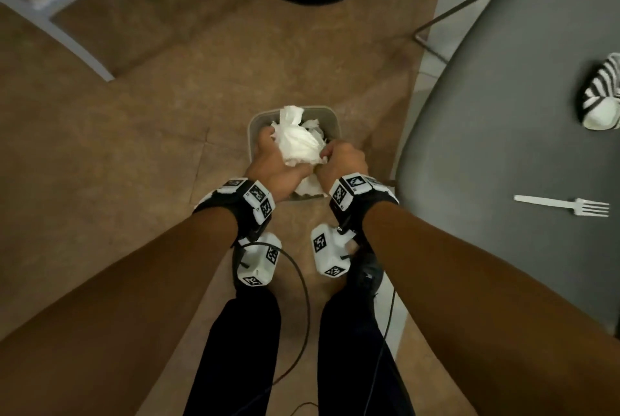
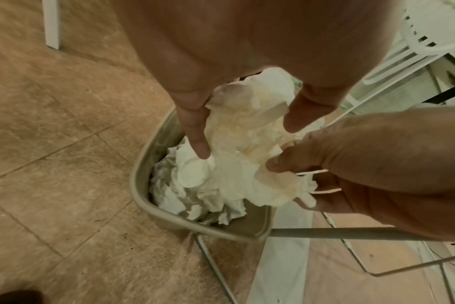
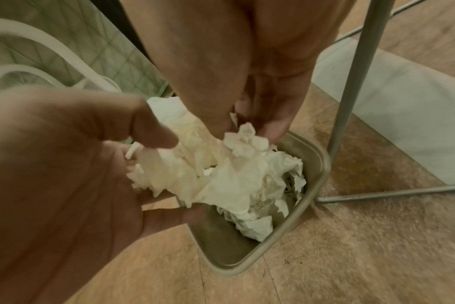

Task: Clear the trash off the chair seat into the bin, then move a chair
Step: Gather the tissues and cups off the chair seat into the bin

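Writing: none readable; wrist markers [image 1: 256, 195] show only patterns.
Left hand [image 1: 276, 165]: fingers curled, gripping crumpled tissue [image 1: 298, 143].
Right hand [image 1: 342, 160]: pinching the same tissue.
Bin [image 1: 255, 120]: 12 o'clock of hands, mostly hidden.
Fork [image 1: 563, 206]: 3 o'clock, chair seat [image 1: 486, 113].

A wad of crumpled white paper napkins [image 1: 299, 143] sits gripped between both hands, directly above a small grey square bin [image 1: 257, 120] on the tan floor. More crumpled paper [image 2: 174, 197] already fills the bin. At three o'clock from the bin stands the dark grey chair seat [image 1: 496, 133], with a white plastic fork [image 1: 567, 206] lying flat on it.
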The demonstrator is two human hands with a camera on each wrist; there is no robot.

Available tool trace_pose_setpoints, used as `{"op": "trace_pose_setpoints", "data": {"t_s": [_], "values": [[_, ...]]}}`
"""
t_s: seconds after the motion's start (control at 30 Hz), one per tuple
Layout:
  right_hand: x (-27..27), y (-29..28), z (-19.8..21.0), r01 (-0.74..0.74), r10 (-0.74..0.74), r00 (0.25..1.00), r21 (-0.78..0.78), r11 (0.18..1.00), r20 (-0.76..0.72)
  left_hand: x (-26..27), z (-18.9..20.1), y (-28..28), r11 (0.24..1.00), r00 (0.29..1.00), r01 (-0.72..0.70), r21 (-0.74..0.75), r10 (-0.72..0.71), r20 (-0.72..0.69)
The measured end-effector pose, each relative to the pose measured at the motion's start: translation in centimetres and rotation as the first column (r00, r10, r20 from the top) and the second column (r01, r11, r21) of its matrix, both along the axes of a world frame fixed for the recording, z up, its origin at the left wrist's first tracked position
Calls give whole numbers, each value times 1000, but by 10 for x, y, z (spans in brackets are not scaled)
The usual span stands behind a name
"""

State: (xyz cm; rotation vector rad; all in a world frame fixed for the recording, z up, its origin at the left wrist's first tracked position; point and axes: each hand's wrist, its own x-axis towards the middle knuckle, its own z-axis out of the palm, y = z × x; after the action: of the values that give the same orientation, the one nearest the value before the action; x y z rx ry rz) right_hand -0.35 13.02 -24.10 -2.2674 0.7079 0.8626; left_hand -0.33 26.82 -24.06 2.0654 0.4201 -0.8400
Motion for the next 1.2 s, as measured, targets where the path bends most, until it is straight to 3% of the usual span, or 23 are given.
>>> {"op": "trace_pose_setpoints", "data": {"t_s": [0.1, 0.2, 0.3, 0.37, 0.47, 0.53, 0.67, 0.77, 0.83, 0.97, 1.1, 1.2], "values": [[8, 9, -27, -36, 36, 999, 5, 999, 24, 3, -24, 11, 1000, 999, -24, -11, 24, 22], [13, 20, -45, -216, 217, 973, -16, 976, 77, 4, -44, 26, 993, 982, 94, 66, -103, 157], [13, 40, -63, -434, 420, 884, 27, 901, 206, 9, -67, 43, 959, 915, 145, 242, -223, 337], [13, 54, -81, -558, 538, 812, 30, 829, 226, 12, -80, 51, 933, 919, 150, 327, -254, 302], [17, 66, -109, -628, 616, 770, 22, 778, 169, 11, -95, 60, 919, 935, 240, 314, -306, 181], [18, 68, -126, -681, 681, 731, -4, 732, 52, 9, -104, 63, 921, 925, 304, 244, -347, 157], [18, 57, -146, -804, 784, 585, -23, 594, -207, 12, -111, 61, 961, 932, 244, 127, -269, 243], [15, 55, -137, -884, 861, 463, -37, 466, -212, 13, -107, 60, 957, 932, 245, 152, -276, 237], [17, 58, -123, -865, 844, 489, 1, 502, -217, 12, -103, 58, 941, 926, 281, 186, -317, 204], [28, 58, -91, -759, 754, 644, 16, 651, -129, 14, -86, 48, 920, 930, 285, 270, -333, 152], [35, 23, -33, -668, 675, 724, 100, 738, -142, 20, -42, 27, 883, 919, 298, 362, -369, 142], [34, 1, 15, -584, 589, 807, 93, 807, -42, 30, -6, 9, 856, 902, 279, 436, -389, 185]]}}
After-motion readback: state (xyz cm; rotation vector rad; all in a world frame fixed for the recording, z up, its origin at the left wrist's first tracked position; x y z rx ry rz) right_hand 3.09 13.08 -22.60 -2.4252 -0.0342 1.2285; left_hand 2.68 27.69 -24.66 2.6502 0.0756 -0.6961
